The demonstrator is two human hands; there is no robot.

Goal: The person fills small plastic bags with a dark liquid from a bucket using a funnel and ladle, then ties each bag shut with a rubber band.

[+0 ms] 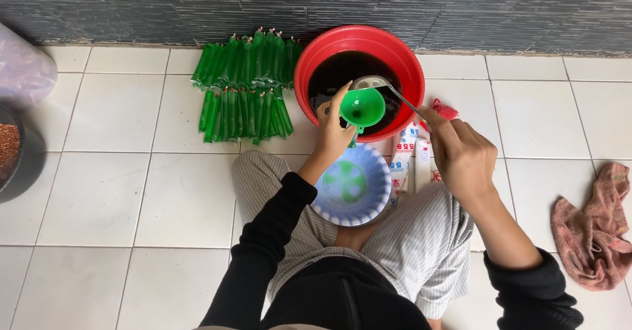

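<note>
My left hand [333, 129] holds a green funnel [362, 108] at the near rim of a red basin [311, 60] filled with dark liquid. A thin plastic bag seems to hang under the funnel, mostly hidden. My right hand [461, 153] grips the handle of a metal ladle [382, 85], whose bowl sits just above the funnel. A blue-and-white plastic bowl [352, 186] rests on my lap below the funnel.
Several filled green tube bags [247, 85] lie in two rows on the tiled floor left of the basin. Packets of empty bags [411, 157] lie by my right knee. A pink cloth [596, 228] is at the right, a dark container [16, 155] at the left edge.
</note>
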